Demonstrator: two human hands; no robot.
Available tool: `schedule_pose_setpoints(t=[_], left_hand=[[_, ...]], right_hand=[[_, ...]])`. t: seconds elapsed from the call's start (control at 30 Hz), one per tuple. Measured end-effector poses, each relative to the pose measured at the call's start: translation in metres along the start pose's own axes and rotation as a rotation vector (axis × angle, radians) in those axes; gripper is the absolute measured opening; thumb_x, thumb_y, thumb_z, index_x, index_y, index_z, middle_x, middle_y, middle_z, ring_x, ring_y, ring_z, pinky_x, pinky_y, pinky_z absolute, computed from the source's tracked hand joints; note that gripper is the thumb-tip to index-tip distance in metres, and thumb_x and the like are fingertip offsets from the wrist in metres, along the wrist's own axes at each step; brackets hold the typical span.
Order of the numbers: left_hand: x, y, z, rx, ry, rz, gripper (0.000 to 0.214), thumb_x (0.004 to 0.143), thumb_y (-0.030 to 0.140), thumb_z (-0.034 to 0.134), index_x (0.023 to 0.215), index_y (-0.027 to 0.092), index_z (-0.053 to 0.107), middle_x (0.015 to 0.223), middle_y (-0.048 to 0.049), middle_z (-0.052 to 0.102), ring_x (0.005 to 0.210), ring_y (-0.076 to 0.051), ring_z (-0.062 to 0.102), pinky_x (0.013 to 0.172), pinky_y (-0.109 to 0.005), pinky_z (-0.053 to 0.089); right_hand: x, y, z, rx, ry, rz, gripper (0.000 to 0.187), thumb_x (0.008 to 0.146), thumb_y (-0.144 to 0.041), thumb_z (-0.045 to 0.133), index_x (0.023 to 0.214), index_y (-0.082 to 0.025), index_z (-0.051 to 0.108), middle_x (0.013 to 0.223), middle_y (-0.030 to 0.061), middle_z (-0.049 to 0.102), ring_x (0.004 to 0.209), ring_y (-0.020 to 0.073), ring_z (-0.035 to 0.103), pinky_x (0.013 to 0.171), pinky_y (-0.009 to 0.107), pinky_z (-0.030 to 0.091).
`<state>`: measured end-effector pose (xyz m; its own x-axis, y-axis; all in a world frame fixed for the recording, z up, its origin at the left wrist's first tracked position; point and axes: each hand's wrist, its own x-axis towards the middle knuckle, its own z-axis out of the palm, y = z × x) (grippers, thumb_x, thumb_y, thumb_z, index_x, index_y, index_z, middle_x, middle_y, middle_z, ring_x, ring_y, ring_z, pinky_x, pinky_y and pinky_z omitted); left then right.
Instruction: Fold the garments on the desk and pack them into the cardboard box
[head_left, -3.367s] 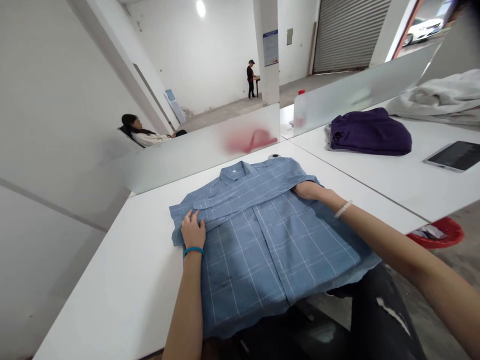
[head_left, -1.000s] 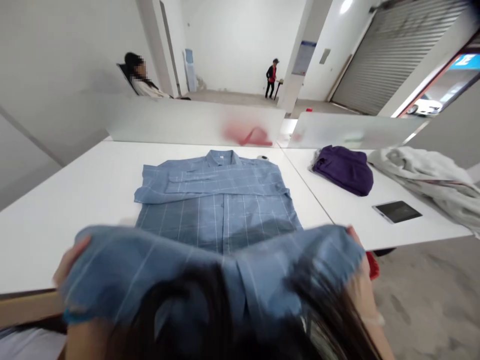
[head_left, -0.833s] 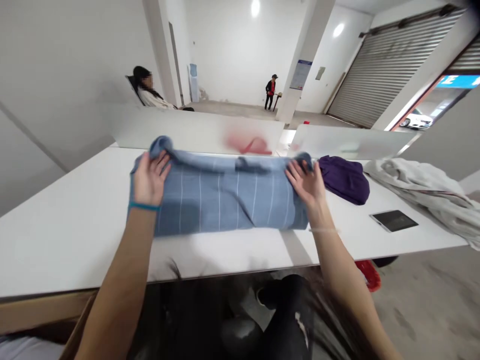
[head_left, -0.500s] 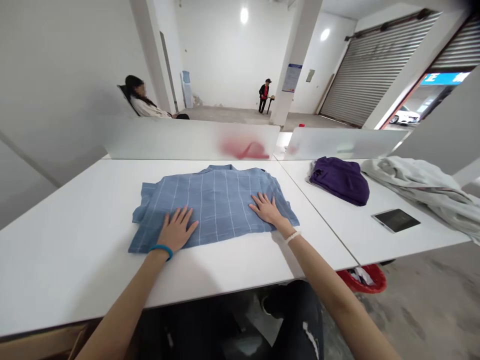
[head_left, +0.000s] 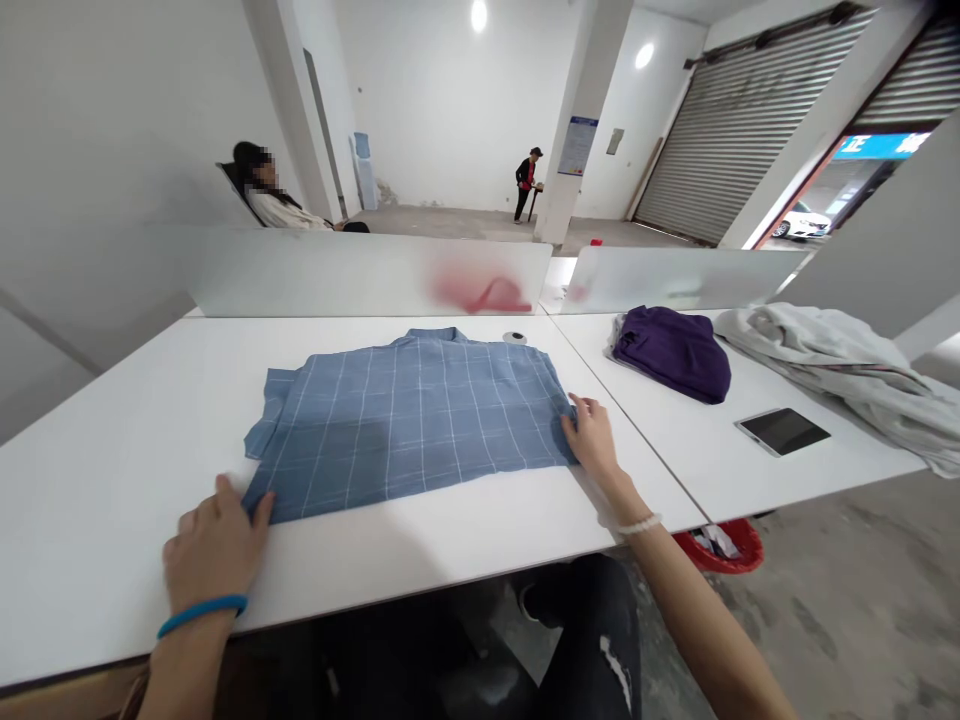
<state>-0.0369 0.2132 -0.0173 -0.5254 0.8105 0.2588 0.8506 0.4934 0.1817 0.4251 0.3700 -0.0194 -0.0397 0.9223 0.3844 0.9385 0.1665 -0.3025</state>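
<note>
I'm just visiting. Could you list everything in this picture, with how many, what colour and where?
shirt: one, blue checked, folded flat on the left table
tables: two, white, side by side
divider panels: two, frosted, along the tables' far edge
purple garment: one, folded, on the right table
cloth heap: one, pale grey, far right of that table
tablet: one, dark screen, near that table's front edge
basket: one, red, below the right table
seated person: one, behind the left divider
standing person: one, far back by a pillar
left hand: blue wristband, at the shirt's near left corner
right hand: white bracelet, on the shirt's right edge
</note>
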Motion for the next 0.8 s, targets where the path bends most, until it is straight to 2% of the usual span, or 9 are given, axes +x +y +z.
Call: schedule_pose_setpoints(t=[0.07, 0.13, 0.23, 0.33, 0.43, 0.53, 0.67, 0.73, 0.8], left_hand=[[-0.006, -0.005, -0.007, 0.017, -0.039, -0.044, 0.071, 0.087, 0.053, 0.022, 0.123, 0.001, 0.053, 0.108, -0.0259, 0.062, 0.102, -0.039, 0.056, 0.084, -0.051, 0.047], [-0.004, 0.0, -0.011, -0.022, -0.092, -0.032, 0.066, 0.088, 0.051, 0.021, 0.116, 0.004, 0.058, 0.11, -0.0232, 0.062, 0.103, -0.035, 0.058, 0.087, -0.046, 0.047], [0.002, 0.019, -0.017, -0.04, -0.143, 0.003, 0.061, 0.089, 0.048, 0.021, 0.12, 0.006, 0.053, 0.111, -0.0204, 0.063, 0.102, -0.032, 0.059, 0.086, -0.043, 0.047], [-0.002, 0.031, -0.028, 0.002, -0.222, -0.05, 0.06, 0.089, 0.047, 0.02, 0.124, 0.009, 0.049, 0.097, -0.0178, 0.067, 0.088, -0.031, 0.064, 0.076, -0.04, 0.049], [-0.027, 0.026, -0.037, -0.018, -0.236, -0.125, 0.06, 0.086, 0.051, 0.019, 0.122, 0.013, 0.05, 0.087, -0.0151, 0.068, 0.079, -0.031, 0.065, 0.072, -0.039, 0.049], [-0.066, 0.009, -0.039, -0.067, -0.245, -0.161, 0.059, 0.082, 0.056, 0.019, 0.115, 0.02, 0.052, 0.085, -0.0141, 0.068, 0.077, -0.035, 0.065, 0.07, -0.043, 0.05], [-0.093, -0.004, -0.042, -0.086, -0.072, 0.02, 0.067, 0.08, 0.059, 0.018, 0.129, 0.022, 0.046, 0.102, -0.0173, 0.066, 0.097, -0.04, 0.062, 0.083, -0.053, 0.048], [-0.085, 0.005, -0.046, -0.028, 0.061, 0.089, 0.074, 0.082, 0.059, 0.018, 0.138, 0.015, 0.041, 0.116, -0.0224, 0.06, 0.114, -0.042, 0.053, 0.093, -0.057, 0.043], [-0.065, 0.03, -0.049, -0.023, 0.127, 0.18, 0.077, 0.085, 0.058, 0.019, 0.14, 0.008, 0.039, 0.13, -0.0241, 0.052, 0.127, -0.042, 0.041, 0.101, -0.057, 0.036]], right_hand=[[-0.013, 0.009, -0.009, 0.025, -0.024, 0.117, 0.058, 0.091, -0.043, 0.039, 0.136, -0.007, 0.042, 0.118, 0.0245, 0.055, 0.107, 0.0355, 0.056, 0.088, 0.048, 0.045], [-0.021, 0.011, -0.015, 0.118, -0.105, 0.154, 0.062, 0.088, -0.049, 0.044, 0.136, -0.01, 0.041, 0.114, 0.0227, 0.059, 0.101, 0.0352, 0.059, 0.084, 0.047, 0.047], [-0.027, 0.003, -0.023, 0.341, -0.159, 0.156, 0.053, 0.085, -0.051, 0.052, 0.126, -0.017, 0.051, 0.111, 0.0165, 0.064, 0.097, 0.03, 0.062, 0.087, 0.044, 0.046], [-0.033, 0.001, -0.035, 0.465, -0.156, 0.192, 0.046, 0.085, -0.051, 0.054, 0.119, -0.019, 0.055, 0.108, 0.0121, 0.066, 0.095, 0.0245, 0.063, 0.085, 0.04, 0.047], [-0.056, 0.014, -0.058, 0.52, -0.143, 0.216, 0.044, 0.083, -0.052, 0.055, 0.115, -0.022, 0.057, 0.101, 0.0099, 0.069, 0.093, 0.0256, 0.063, 0.078, 0.037, 0.049], [-0.101, 0.033, -0.08, 0.655, -0.156, 0.329, 0.045, 0.079, -0.054, 0.057, 0.11, -0.021, 0.059, 0.085, 0.0062, 0.07, 0.079, 0.0235, 0.064, 0.066, 0.032, 0.049], [-0.166, 0.043, -0.085, 0.876, -0.046, 0.574, 0.049, 0.074, -0.054, 0.065, 0.112, -0.024, 0.055, 0.079, 0.0025, 0.068, 0.069, 0.0199, 0.061, 0.058, 0.028, 0.048], [-0.189, 0.04, -0.073, 0.976, 0.119, 0.657, 0.047, 0.078, -0.054, 0.062, 0.116, -0.027, 0.052, 0.087, 0.0027, 0.067, 0.075, 0.0197, 0.062, 0.062, 0.028, 0.049], [-0.204, 0.032, -0.054, 1.102, 0.208, 0.705, 0.041, 0.082, -0.056, 0.052, 0.113, -0.028, 0.052, 0.091, 0.0038, 0.067, 0.074, 0.0197, 0.063, 0.062, 0.03, 0.05]])
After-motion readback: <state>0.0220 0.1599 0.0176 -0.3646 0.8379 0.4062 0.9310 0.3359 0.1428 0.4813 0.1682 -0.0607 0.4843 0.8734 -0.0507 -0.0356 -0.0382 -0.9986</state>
